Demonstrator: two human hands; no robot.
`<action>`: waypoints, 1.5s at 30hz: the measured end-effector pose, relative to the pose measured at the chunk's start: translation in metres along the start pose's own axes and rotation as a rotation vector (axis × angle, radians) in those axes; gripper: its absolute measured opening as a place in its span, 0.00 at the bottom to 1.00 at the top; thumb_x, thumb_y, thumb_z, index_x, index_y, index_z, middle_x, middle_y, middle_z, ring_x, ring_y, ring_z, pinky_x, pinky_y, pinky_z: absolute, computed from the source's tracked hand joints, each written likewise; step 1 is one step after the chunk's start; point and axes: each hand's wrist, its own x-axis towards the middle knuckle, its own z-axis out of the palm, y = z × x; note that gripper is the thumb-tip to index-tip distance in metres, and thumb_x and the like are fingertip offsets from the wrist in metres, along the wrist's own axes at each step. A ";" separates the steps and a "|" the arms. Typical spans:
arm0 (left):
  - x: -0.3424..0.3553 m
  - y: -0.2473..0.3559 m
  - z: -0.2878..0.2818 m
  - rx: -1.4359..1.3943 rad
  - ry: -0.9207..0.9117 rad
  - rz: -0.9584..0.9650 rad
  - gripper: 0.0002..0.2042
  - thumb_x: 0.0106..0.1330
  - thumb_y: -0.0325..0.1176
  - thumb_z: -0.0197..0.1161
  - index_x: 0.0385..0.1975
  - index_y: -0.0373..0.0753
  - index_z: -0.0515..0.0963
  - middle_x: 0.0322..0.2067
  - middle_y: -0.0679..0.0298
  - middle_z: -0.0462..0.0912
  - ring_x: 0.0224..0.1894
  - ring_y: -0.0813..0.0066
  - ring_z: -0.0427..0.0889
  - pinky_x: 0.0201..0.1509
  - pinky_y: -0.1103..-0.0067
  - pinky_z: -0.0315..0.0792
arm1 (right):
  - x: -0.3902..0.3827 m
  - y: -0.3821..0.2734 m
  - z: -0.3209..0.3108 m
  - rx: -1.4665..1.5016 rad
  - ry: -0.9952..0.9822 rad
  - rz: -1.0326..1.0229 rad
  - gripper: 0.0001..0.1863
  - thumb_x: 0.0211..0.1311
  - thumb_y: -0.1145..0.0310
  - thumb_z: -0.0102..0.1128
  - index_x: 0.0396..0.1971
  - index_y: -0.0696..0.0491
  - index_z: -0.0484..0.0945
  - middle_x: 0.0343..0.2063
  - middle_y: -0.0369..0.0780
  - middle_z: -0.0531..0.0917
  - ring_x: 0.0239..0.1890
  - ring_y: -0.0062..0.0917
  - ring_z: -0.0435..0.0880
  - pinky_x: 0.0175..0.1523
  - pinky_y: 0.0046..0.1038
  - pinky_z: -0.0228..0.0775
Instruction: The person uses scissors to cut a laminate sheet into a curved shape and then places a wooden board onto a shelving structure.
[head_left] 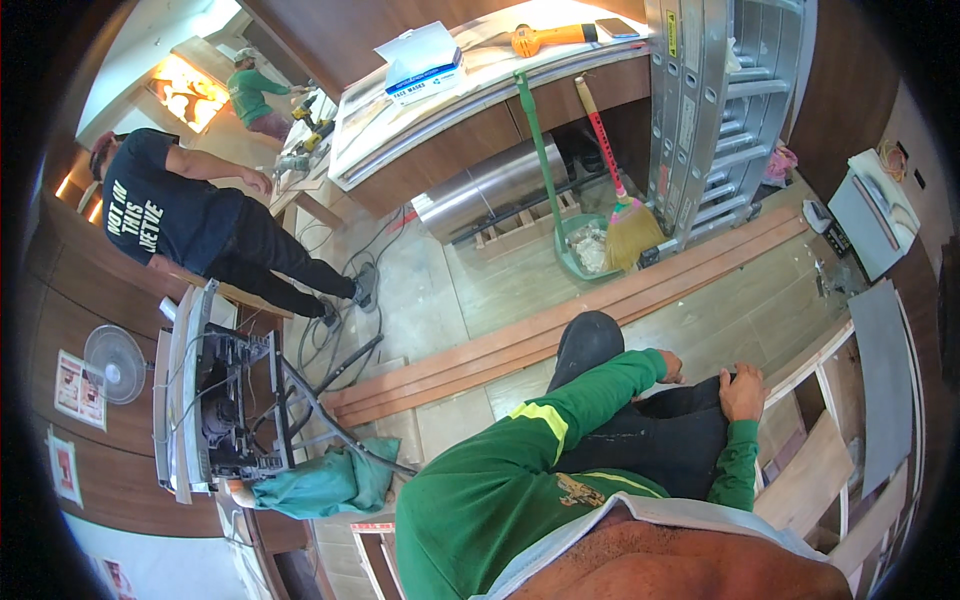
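I am seated, with dark trousers (640,440) on my bent legs. My left hand (670,367), at the end of a green sleeve with a yellow stripe, hangs loosely past one leg, its fingers relaxed and nothing seen in them. On my other knee rests my right hand (742,393), fingers apart over the dark cloth, holding no object. Close by on the right stands a pale wooden frame (838,390) with a loose board (808,482) on it. Long brown planks (560,347) lie on the floor just beyond my feet.
Ahead are a green dustpan (562,262), a broom (634,232) and an aluminium ladder (690,130). An orange power tool (550,39) and a mask box (425,82) lie on the counter. A machine on a stand (240,390) and cables (345,275) are left, near a standing person (170,200); another person (252,95) is farther back.
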 end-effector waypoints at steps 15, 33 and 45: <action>-0.004 0.003 -0.004 -0.006 -0.009 -0.006 0.29 0.69 0.58 0.51 0.48 0.34 0.79 0.46 0.43 0.82 0.51 0.44 0.79 0.55 0.56 0.71 | 0.001 0.003 0.005 -0.003 0.016 0.000 0.23 0.65 0.52 0.55 0.53 0.52 0.77 0.56 0.42 0.77 0.62 0.38 0.71 0.65 0.57 0.57; -0.001 0.001 0.000 0.003 -0.016 -0.015 0.30 0.68 0.59 0.51 0.48 0.33 0.78 0.46 0.43 0.81 0.51 0.43 0.79 0.56 0.56 0.71 | 0.000 0.001 0.002 0.016 0.031 -0.007 0.23 0.65 0.53 0.56 0.53 0.53 0.77 0.56 0.45 0.77 0.62 0.40 0.71 0.65 0.56 0.57; -0.004 0.004 -0.002 0.007 -0.034 -0.034 0.30 0.68 0.59 0.51 0.48 0.33 0.79 0.47 0.44 0.82 0.53 0.44 0.79 0.57 0.57 0.71 | -0.001 0.003 0.004 0.014 0.054 -0.022 0.23 0.64 0.53 0.57 0.51 0.54 0.78 0.54 0.46 0.78 0.60 0.40 0.72 0.64 0.56 0.60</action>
